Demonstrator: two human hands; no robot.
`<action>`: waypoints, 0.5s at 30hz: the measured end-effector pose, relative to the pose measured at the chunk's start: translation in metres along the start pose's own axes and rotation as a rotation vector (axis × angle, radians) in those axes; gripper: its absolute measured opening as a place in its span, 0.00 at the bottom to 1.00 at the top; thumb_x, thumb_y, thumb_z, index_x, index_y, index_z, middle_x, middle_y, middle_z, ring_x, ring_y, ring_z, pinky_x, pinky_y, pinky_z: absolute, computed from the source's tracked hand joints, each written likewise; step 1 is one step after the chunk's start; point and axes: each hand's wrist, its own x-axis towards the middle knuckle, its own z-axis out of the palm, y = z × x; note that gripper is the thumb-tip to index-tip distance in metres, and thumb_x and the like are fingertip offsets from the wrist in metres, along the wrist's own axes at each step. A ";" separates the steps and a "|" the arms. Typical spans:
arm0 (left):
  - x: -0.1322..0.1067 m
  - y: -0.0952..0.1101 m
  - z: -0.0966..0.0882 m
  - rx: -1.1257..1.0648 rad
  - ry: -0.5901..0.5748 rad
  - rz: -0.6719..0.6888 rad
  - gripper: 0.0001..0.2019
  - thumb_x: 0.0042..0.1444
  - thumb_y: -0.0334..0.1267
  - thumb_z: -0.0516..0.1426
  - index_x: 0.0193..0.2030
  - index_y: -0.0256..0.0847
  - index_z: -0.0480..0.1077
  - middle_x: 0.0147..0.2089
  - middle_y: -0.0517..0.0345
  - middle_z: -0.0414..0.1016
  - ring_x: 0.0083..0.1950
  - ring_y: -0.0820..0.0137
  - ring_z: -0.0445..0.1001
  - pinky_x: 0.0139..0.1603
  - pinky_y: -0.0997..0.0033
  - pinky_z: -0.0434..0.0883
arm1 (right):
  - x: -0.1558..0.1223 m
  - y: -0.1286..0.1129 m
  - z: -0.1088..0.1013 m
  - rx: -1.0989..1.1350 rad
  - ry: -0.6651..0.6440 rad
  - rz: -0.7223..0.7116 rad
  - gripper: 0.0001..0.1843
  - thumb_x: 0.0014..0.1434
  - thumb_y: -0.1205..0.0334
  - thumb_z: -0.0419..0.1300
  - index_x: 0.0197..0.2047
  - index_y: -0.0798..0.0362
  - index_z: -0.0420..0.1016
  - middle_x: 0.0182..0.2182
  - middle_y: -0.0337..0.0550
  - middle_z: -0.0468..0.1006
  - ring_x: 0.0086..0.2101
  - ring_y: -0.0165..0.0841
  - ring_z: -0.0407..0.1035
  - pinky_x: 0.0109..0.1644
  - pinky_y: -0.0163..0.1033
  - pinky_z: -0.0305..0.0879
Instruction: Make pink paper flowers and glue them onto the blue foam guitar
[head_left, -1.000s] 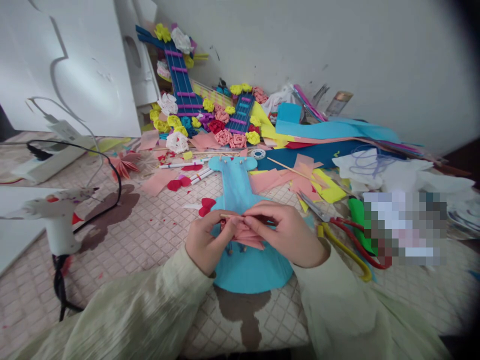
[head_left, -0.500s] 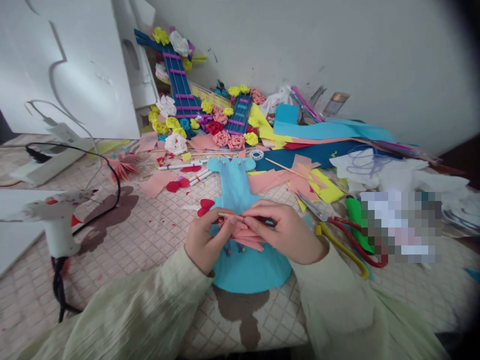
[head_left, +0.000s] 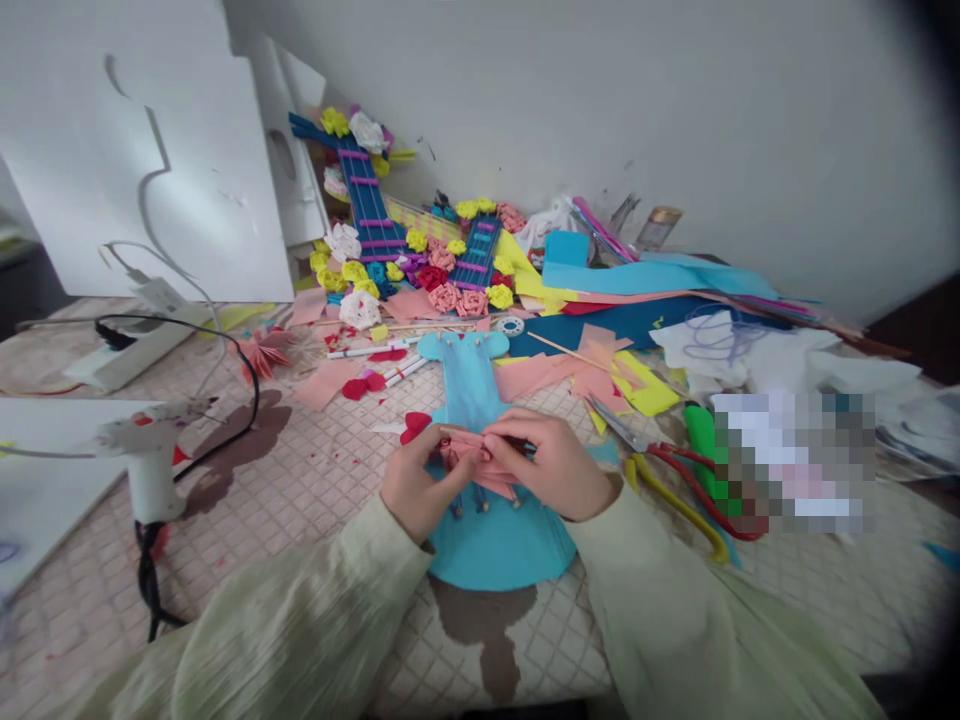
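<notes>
In the head view, your left hand [head_left: 420, 485] pinched the pink paper [head_left: 495, 482] between thumb and fingers, with almost no gap. Your right hand [head_left: 559, 465] had a similar closed pinch on the paper's other side. The folded sheet lay between your fingertips, above the body of the blue guitar-shaped piece [head_left: 501, 558] and just over its lower pegs [head_left: 481, 508]. A thin stick [head_left: 450, 431] showed by your left fingertips; your fingers hid too much to tell whether the paper was wrapped around it.

The likeliest trouble was in that pinch: had either thumb eased off, the loose folds could have sprung open, and uneven pulling between the hands could have torn the thin sheet. Pressing down could have caught the paper on the pegs or bent one. Your sleeves came in low on both sides of the blue piece, so a forearm swing could have nudged it askew.

To the right, the red-handled scissors [head_left: 651, 447] lay near your right hand, where a careless reach could have met the blades. The glue gun [head_left: 154, 470] stood well apart on the left, close to a looping black cable [head_left: 257, 365]; a snagged cable could have tipped it.
</notes>
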 end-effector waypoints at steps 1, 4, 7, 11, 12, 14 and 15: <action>0.000 -0.001 0.000 0.000 0.002 -0.004 0.09 0.51 0.38 0.54 0.35 0.35 0.70 0.29 0.57 0.72 0.29 0.73 0.68 0.30 0.74 0.66 | 0.000 0.001 0.001 -0.004 0.006 0.003 0.10 0.55 0.68 0.52 0.28 0.57 0.74 0.27 0.43 0.73 0.29 0.29 0.67 0.33 0.34 0.62; 0.001 -0.004 0.002 0.009 0.013 -0.004 0.09 0.51 0.39 0.54 0.33 0.35 0.69 0.26 0.58 0.70 0.27 0.74 0.67 0.28 0.75 0.65 | 0.001 0.003 0.005 -0.010 0.026 0.006 0.09 0.55 0.68 0.52 0.28 0.57 0.74 0.26 0.43 0.73 0.28 0.29 0.67 0.32 0.34 0.62; 0.004 -0.004 0.004 0.016 0.014 0.004 0.09 0.51 0.39 0.54 0.32 0.35 0.69 0.25 0.58 0.70 0.27 0.73 0.67 0.29 0.74 0.65 | 0.001 0.004 0.005 -0.018 0.043 -0.004 0.10 0.55 0.68 0.52 0.27 0.57 0.73 0.26 0.43 0.73 0.28 0.29 0.67 0.32 0.34 0.62; -0.001 0.010 -0.003 0.010 -0.001 -0.016 0.14 0.51 0.40 0.53 0.42 0.35 0.68 0.40 0.50 0.73 0.41 0.67 0.71 0.39 0.69 0.69 | 0.001 0.004 0.002 -0.016 0.082 -0.023 0.11 0.55 0.67 0.52 0.26 0.56 0.73 0.26 0.43 0.74 0.29 0.30 0.68 0.33 0.34 0.62; -0.006 0.017 -0.008 0.014 0.020 -0.025 0.17 0.51 0.41 0.53 0.46 0.36 0.66 0.47 0.48 0.70 0.46 0.65 0.69 0.43 0.66 0.68 | 0.001 0.004 0.001 -0.016 0.091 -0.028 0.11 0.55 0.67 0.52 0.26 0.56 0.73 0.26 0.44 0.74 0.29 0.31 0.68 0.33 0.35 0.62; -0.023 0.030 -0.023 0.039 0.071 -0.021 0.21 0.51 0.41 0.54 0.52 0.37 0.61 0.54 0.45 0.64 0.53 0.62 0.64 0.48 0.63 0.66 | 0.000 0.005 0.001 -0.019 0.098 -0.031 0.11 0.56 0.65 0.51 0.28 0.56 0.74 0.27 0.45 0.74 0.30 0.32 0.68 0.34 0.35 0.62; -0.035 0.036 -0.034 0.055 0.095 -0.009 0.21 0.52 0.41 0.53 0.52 0.39 0.60 0.55 0.46 0.64 0.54 0.63 0.63 0.49 0.63 0.66 | -0.001 0.007 0.001 -0.020 0.095 -0.030 0.11 0.56 0.65 0.51 0.29 0.56 0.74 0.28 0.45 0.74 0.30 0.32 0.68 0.34 0.35 0.62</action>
